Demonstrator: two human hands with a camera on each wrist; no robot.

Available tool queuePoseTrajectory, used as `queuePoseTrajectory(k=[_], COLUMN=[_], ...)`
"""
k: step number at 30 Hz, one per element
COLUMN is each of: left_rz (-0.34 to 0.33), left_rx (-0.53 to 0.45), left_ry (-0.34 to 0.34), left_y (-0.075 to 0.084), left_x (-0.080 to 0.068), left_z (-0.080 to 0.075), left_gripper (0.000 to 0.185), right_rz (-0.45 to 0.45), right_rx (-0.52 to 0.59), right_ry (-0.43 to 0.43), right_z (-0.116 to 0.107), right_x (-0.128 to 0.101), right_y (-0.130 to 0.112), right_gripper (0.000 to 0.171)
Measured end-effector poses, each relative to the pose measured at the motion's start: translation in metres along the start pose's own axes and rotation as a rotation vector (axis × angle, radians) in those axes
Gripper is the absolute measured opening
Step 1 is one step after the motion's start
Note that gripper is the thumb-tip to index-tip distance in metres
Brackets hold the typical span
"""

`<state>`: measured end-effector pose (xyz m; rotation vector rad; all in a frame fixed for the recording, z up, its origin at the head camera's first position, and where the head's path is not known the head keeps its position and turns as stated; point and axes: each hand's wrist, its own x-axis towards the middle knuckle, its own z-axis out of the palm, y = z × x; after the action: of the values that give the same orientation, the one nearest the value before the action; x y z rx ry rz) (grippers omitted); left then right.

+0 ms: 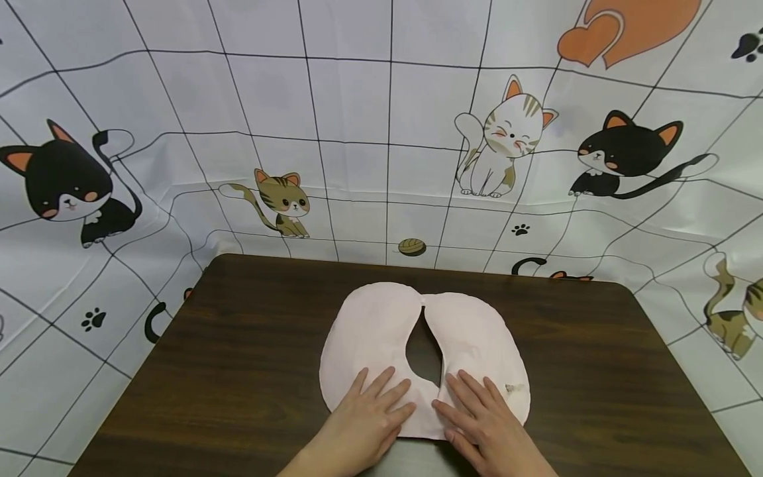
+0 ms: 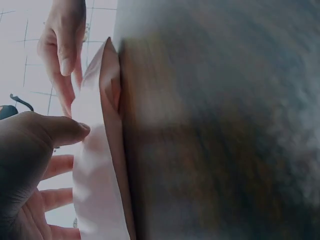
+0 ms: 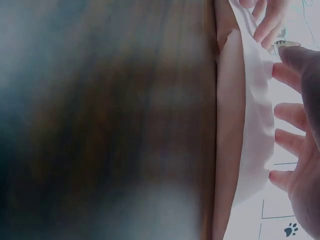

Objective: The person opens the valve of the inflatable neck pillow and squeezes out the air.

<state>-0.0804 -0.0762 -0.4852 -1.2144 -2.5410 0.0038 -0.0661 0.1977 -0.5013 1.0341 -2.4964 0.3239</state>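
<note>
A pale pink U-shaped neck pillow (image 1: 372, 324) lies flat on the dark wooden table, its two ends meeting at the far side around a teardrop gap. My left hand (image 1: 363, 421) rests on its near left part with fingers spread and fairly straight. On the near right part lies my right hand (image 1: 485, 421), fingers also spread. Both wrist views show fingertips touching the top of the pillow (image 2: 95, 185), whose near edge has a fold. A small tag or mark (image 1: 511, 387) shows at the pillow's right side.
The brown wood-grain table (image 1: 238, 351) extends to both sides of the pillow. Behind and beside it hangs a white grid-patterned sheet (image 1: 352, 99) printed with cartoon cats, paw prints and hearts. A pale reflection lies on the table's near edge.
</note>
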Motion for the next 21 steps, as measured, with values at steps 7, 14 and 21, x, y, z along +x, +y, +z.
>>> queuePoseTrajectory(k=[7, 14, 21], left_rz=[0.011, 0.017, 0.017], left_rx=[0.010, 0.026, 0.033], left_ry=[-0.037, -0.056, -0.067], left_y=[0.001, 0.001, -0.001], left_x=[0.001, 0.003, 0.004], left_z=[0.002, 0.006, 0.008], left_gripper=[0.035, 0.031, 0.029], right_rz=[0.007, 0.032, 0.088], right_rx=[-0.014, 0.002, 0.073], right_ry=[-0.119, -0.220, -0.278], right_z=[-0.003, -0.004, -0.011], right_x=[0.001, 0.001, 0.008], right_y=[0.001, 0.001, 0.000], right_gripper=[0.040, 0.041, 0.041])
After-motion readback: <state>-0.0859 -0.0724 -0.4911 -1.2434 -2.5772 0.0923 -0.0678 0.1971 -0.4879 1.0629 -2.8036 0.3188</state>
